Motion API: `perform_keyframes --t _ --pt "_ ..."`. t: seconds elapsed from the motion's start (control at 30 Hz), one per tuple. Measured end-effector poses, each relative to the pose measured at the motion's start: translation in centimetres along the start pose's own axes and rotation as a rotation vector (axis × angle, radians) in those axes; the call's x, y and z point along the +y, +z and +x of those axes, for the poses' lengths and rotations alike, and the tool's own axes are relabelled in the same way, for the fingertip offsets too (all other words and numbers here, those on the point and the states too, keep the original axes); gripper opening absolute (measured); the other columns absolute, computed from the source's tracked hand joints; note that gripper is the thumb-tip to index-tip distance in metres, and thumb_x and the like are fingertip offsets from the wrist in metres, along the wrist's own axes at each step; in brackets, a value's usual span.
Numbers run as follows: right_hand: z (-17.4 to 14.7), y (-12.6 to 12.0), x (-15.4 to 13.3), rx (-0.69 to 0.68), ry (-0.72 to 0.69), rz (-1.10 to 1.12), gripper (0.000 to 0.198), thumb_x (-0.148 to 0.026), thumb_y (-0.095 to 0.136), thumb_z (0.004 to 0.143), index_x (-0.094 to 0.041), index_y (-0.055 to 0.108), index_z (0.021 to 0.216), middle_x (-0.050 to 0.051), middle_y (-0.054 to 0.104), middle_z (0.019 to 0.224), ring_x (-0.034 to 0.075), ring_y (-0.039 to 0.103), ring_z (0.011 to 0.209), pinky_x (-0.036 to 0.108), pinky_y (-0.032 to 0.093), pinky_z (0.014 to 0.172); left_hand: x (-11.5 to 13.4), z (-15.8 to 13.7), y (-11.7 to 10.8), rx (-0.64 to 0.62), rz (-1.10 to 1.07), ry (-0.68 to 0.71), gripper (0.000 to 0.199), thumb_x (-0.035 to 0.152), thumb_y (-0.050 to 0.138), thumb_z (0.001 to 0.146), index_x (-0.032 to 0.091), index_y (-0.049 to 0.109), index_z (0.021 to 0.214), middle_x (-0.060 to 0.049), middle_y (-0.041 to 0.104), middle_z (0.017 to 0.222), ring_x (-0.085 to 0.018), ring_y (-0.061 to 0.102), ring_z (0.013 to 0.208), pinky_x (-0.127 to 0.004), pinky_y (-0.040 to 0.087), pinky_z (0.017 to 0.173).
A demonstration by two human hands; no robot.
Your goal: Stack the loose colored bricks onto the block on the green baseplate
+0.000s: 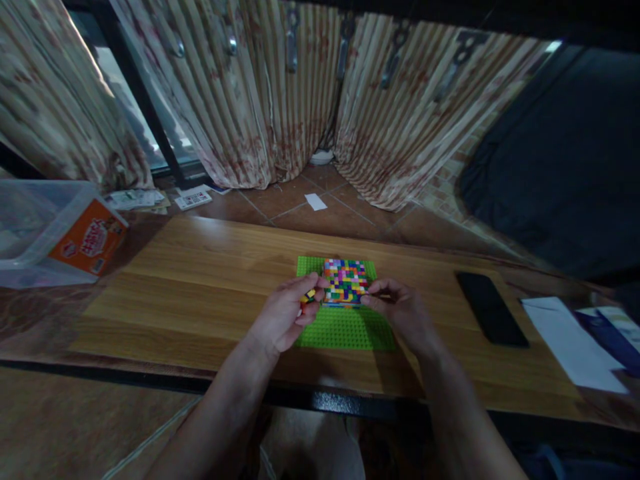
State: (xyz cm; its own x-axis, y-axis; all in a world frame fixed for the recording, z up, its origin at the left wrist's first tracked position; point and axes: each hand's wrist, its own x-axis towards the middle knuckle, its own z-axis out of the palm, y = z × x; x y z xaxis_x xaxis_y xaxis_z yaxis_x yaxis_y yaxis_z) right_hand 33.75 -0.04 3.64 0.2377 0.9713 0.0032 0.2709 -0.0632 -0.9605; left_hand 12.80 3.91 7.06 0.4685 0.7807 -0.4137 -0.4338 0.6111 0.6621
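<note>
A block of small multicoloured building bricks (345,279) sits on the far part of a green studded baseplate (345,330). My left hand (290,307) is at the block's left side, closed around a few loose building bricks (309,295), yellow and dark ones among them. Its thumb and forefinger reach to the block's left edge. At the block's near right corner, my right hand (397,308) has thumb and forefinger pinched together. Whatever lies between those fingertips is too small to make out.
The baseplate lies on a wooden board (200,287). Right of it is a black phone (491,309), with white paper (573,343) farther right. A clear plastic bin (45,230) with an orange label stands at the left. Striped curtains (310,100) hang behind.
</note>
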Motion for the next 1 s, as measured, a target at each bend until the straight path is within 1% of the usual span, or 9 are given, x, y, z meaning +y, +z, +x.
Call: perform_keyframes --t 0.1,0.27,0.43,0.5,0.6,0.7,0.77,0.87,1.0 --pt "0.1 0.1 0.1 -0.006 0.027 0.058 0.026 -0.037 0.078 0.060 -0.020 0.061 0.068 -0.002 0.060 0.068 0.013 0.053 0.063 0.026 0.042 0.061 -0.1 0.0 0.1 -0.004 0.002 -0.011 0.015 0.023 0.060 0.081 0.009 0.062 0.078 0.002 0.047 0.061 0.002 0.032 0.038 -0.011 0.013 0.033" --pt "0.1 0.2 0.2 -0.027 0.025 0.095 0.028 -0.039 0.078 0.059 -0.019 0.060 0.066 -0.002 0.059 0.066 0.012 0.052 0.061 0.025 0.041 0.059 -0.2 0.0 0.4 0.003 -0.010 -0.041 0.016 0.021 0.054 0.085 0.009 0.061 0.079 0.002 0.047 0.062 0.002 0.032 0.038 -0.010 0.014 0.032" --pt "-0.3 -0.1 -0.2 0.031 0.016 0.048 0.027 -0.040 0.078 0.060 -0.019 0.063 0.066 -0.001 0.060 0.064 0.012 0.053 0.060 0.025 0.042 0.055 -0.2 0.0 0.5 0.020 -0.078 -0.096 0.020 0.022 0.048 0.088 0.009 0.060 0.079 0.002 0.046 0.062 0.001 0.032 0.038 -0.010 0.013 0.032" --pt "-0.5 0.0 -0.7 0.087 -0.025 0.050 0.023 -0.039 0.077 0.064 -0.019 0.065 0.069 -0.001 0.061 0.065 0.012 0.054 0.061 0.025 0.043 0.056 -0.2 0.1 0.5 0.017 -0.098 -0.107 0.023 0.023 0.046 0.089 0.009 0.059 0.078 0.002 0.046 0.061 0.001 0.031 0.037 -0.010 0.013 0.031" --pt "-1.1 0.9 -1.5 0.136 -0.159 0.061 0.015 -0.035 0.073 0.070 -0.021 0.067 0.073 0.000 0.063 0.072 0.014 0.058 0.068 0.028 0.047 0.064 -0.3 0.2 0.5 0.005 -0.097 -0.105 0.026 0.027 0.045 0.090 0.009 0.059 0.077 0.001 0.046 0.060 0.001 0.031 0.037 -0.010 0.013 0.031" --pt "-1.6 2.4 -2.5 0.114 -0.316 0.010 0.008 -0.031 0.067 0.078 -0.025 0.069 0.083 0.001 0.065 0.087 0.016 0.061 0.083 0.032 0.048 0.075 -0.5 0.2 0.5 -0.027 -0.064 -0.088 0.028 0.032 0.047 0.089 0.009 0.059 0.078 0.001 0.047 0.060 0.000 0.032 0.036 -0.011 0.013 0.031" --pt "-2.0 3.5 -3.3 0.077 -0.390 -0.044 0.011 -0.029 0.064 0.082 -0.028 0.070 0.091 0.002 0.064 0.097 0.017 0.060 0.093 0.034 0.047 0.082 -0.8 0.2 0.6 -0.039 -0.035 -0.064 0.028 0.035 0.051 0.087 0.010 0.059 0.078 0.002 0.048 0.059 0.000 0.032 0.036 -0.011 0.014 0.031" --pt "-2.3 4.7 -4.2 0.013 -0.438 -0.112 0.014 -0.029 0.062 0.083 -0.030 0.070 0.095 0.002 0.061 0.103 0.018 0.058 0.100 0.037 0.045 0.089 -1.1 0.1 0.8 -0.021 -0.009 -0.009 0.029 0.040 0.059 0.081 0.011 0.058 0.077 0.003 0.048 0.057 0.000 0.033 0.035 -0.011 0.013 0.032" --pt "-2.4 5.5 -4.4 0.030 -0.451 -0.170 0.011 -0.030 0.068 0.077 -0.029 0.070 0.088 0.002 0.061 0.099 0.019 0.058 0.098 0.038 0.046 0.090 -1.6 0.1 1.2 0.002 0.005 0.037 0.036 0.047 0.068 0.073 0.013 0.056 0.077 0.006 0.044 0.053 0.001 0.030 0.034 -0.011 0.012 0.033"
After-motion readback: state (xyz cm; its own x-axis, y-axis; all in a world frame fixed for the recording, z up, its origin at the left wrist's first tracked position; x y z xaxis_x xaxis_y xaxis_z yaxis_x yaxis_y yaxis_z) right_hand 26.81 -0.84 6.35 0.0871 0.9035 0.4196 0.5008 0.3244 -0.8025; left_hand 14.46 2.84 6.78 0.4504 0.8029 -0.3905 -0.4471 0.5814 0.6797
